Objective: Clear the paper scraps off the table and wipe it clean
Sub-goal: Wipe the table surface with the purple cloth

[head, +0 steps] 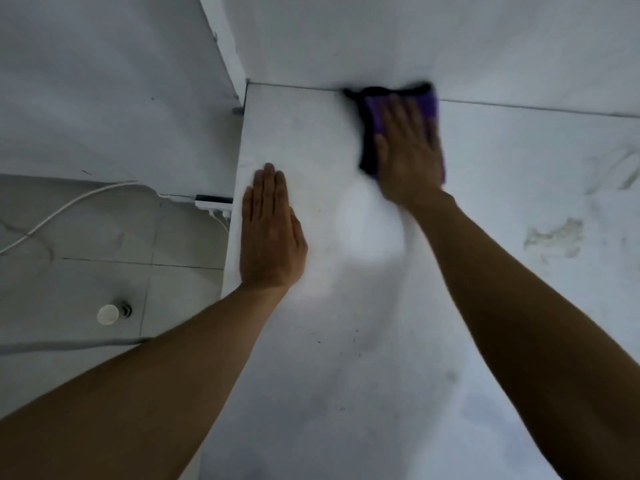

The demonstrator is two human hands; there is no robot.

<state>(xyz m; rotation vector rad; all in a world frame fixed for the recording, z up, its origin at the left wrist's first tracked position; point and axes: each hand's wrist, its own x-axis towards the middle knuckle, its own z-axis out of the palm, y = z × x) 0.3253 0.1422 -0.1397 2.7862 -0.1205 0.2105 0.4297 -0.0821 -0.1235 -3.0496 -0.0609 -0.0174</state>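
Note:
A white table (346, 341) fills the middle and right of the view, its far edge against a white wall. My right hand (408, 157) presses flat on a purple and black cloth (372, 112) near the table's far edge; the hand is motion-blurred. Flat on the table near its left edge lies my left hand (272, 233), palm down with fingers together and nothing under it. No paper scraps show on the table. Faint stains (554, 237) mark the surface at the right.
Left of the table is a tiled floor with a white power strip (213, 202) and white cables (69, 209). A white paper cup (108, 314) stands on the floor beside a small dark object. The wall corner (225, 46) rises at the far left.

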